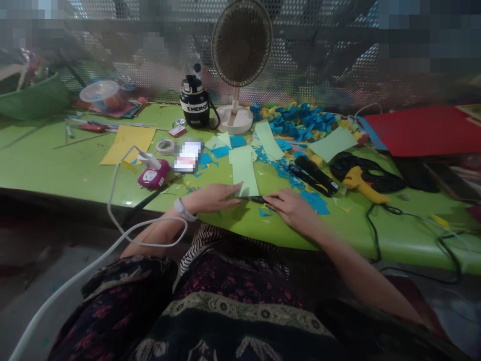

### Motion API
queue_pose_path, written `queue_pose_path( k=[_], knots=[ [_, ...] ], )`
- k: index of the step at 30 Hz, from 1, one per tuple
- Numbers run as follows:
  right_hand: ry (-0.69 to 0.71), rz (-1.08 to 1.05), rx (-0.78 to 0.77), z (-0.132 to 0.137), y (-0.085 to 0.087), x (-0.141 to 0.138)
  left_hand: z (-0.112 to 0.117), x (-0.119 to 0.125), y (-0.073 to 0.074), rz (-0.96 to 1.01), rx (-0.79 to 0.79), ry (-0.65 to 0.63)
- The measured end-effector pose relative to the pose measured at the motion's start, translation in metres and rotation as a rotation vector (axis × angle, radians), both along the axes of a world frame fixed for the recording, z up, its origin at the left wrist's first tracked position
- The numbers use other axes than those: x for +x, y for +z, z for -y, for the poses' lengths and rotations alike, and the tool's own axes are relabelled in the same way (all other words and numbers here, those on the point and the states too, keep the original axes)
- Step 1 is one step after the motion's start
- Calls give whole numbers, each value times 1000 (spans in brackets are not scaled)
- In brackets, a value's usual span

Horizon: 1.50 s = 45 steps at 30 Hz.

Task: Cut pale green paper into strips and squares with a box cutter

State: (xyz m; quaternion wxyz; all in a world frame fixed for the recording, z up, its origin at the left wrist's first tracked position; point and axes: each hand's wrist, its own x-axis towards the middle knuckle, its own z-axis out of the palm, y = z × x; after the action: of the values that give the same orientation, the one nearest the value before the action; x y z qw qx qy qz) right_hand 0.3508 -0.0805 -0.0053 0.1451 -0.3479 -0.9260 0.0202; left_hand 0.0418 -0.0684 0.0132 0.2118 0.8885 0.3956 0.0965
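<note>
A pale green paper strip (245, 173) lies on the table in front of me. My left hand (216, 197) rests flat at the strip's lower left corner, fingers stretched out and touching it. My right hand (291, 206) is closed on a slim black tool (257, 199), whose thin end lies along the strip's near edge. Whether it is scissors or a knife I cannot make out. Around the strip are blue paper scraps (317, 201) and another pale green piece (269, 141) just behind it.
A fan (236, 118) and a dark flask (195, 108) stand at the back. To the left are a phone (188, 156), tape roll (165, 146) and purple power adapter (153, 175) with a white cable. A stapler (315, 175), yellow glue gun (363, 186) and red sheets (421, 130) lie right.
</note>
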Motion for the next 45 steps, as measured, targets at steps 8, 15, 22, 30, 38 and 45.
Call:
queue_pose_path(
  k=[8,15,22,30,38,45],
  knots=[
    [-9,0,46,3,-5,-1,-73,-19,-1,200,-164,-314],
    [13,-25,32,1,-2,-9,-91,-18,-11,252,-275,-347],
    [91,-36,-36,6,7,-8,-90,-17,-12,266,-281,-329],
    [-256,-144,39,-17,7,20,-58,-3,-9,203,26,76],
    [-390,14,79,-34,-6,22,-52,7,-7,180,-47,91],
    [-286,-201,-94,-45,17,-24,-54,8,-11,470,-338,94]
  ],
)
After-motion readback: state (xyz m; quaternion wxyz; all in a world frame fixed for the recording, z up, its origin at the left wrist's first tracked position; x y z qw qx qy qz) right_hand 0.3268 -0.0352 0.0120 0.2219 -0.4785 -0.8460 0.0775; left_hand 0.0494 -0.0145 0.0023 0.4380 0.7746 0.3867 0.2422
